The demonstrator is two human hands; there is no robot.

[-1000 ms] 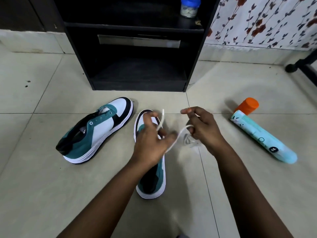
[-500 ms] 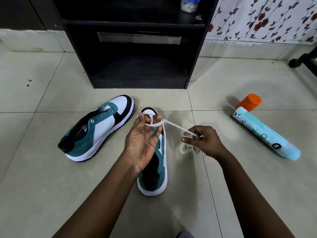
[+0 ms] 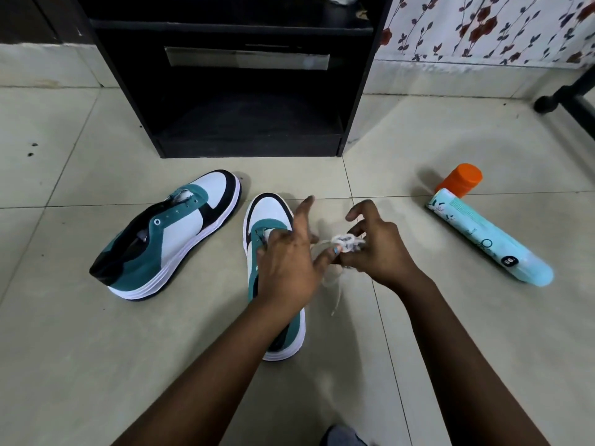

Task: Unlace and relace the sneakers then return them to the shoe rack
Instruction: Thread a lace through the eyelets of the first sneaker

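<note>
Two teal, white and black sneakers lie on the tiled floor. The left sneaker [image 3: 170, 236] is tipped on its side with bare eyelets. The right sneaker [image 3: 267, 220] stands upright, partly hidden under my left hand [image 3: 289, 255]. A white shoelace [image 3: 344, 244] is bunched between my hands just right of that sneaker, with a loose end [image 3: 335, 294] trailing onto the floor. My right hand [image 3: 373, 249] grips the bunched lace. My left hand pinches the lace with thumb and a finger, its index finger raised.
The black shoe rack [image 3: 244, 101] stands straight ahead with an open lower shelf. A light blue bottle [image 3: 489, 239] with an orange cap [image 3: 460, 180] lies on the floor at the right. A black furniture leg [image 3: 563, 98] sits at the far right.
The lace was stretched between my hands over the sneaker's toe. My hands have come together right of the sneaker, and the lace is now gathered into a bunch.
</note>
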